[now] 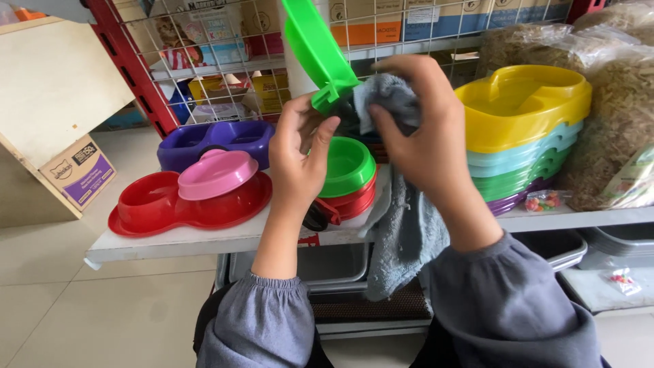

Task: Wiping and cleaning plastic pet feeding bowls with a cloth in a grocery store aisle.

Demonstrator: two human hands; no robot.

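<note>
Honestly, from the head camera the green plastic bowl (pixel 317 51) looks light, stiff and a bit slick, held up above the counter (pixel 204 240) with the left hand (pixel 300 160) pinching its lower rim, probably the best grip. The right hand (pixel 415 129) is clamped on a soft grey cloth (pixel 402 225) pressed against that rim; the bowl stands on edge, long axis running up and leaning left.

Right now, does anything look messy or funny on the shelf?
Yes: a pink bowl sits upside down across the red double bowl, tilted. The left hand holds a green bowl while the right hand presses a grey cloth on it.
</note>
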